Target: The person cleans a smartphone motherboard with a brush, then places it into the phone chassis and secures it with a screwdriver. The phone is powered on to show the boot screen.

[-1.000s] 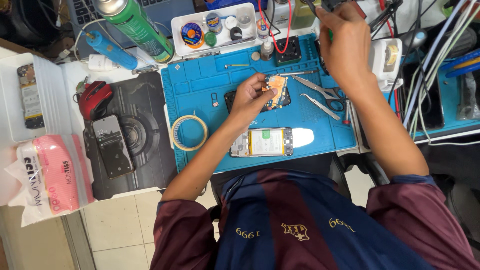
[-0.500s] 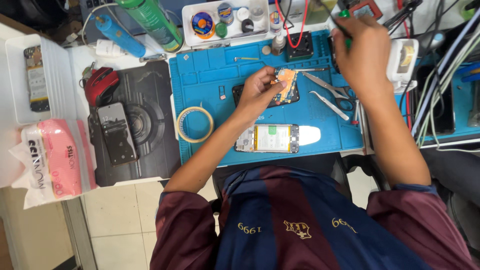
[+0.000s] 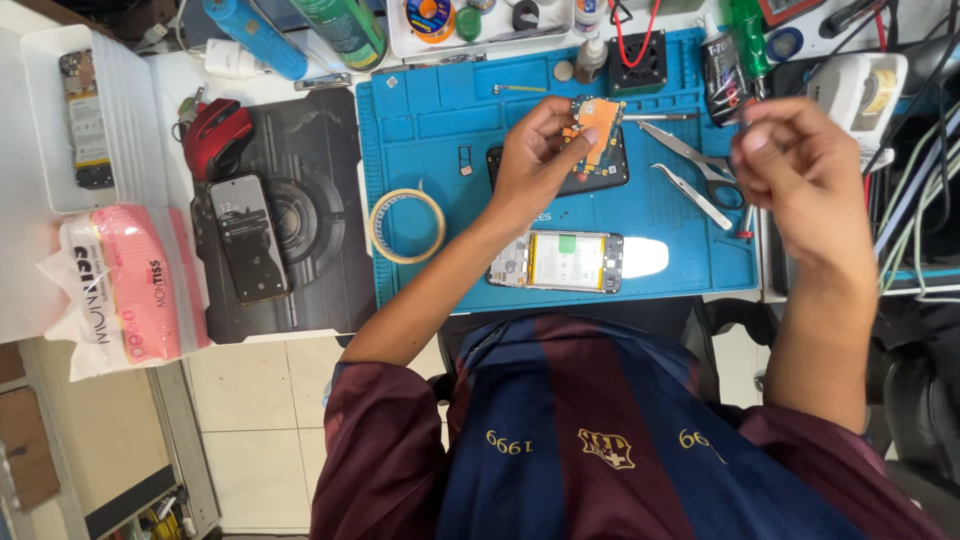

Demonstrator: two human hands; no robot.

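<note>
My right hand point(image 3: 800, 175) has come back from the mat's point(image 3: 440, 110) far edge, fingers pinched, contents unclear; my left hand point(image 3: 530, 160) keeps gripping the circuit board point(image 3: 597, 125).

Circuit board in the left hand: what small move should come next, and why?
Probably bring the right hand across to the circuit board. The left hand holds the board raised above the blue mat, orange patch facing up, while the right hand hangs apart beside it with its fingers pinched together; whether they grip a small tool is unclear.
</note>
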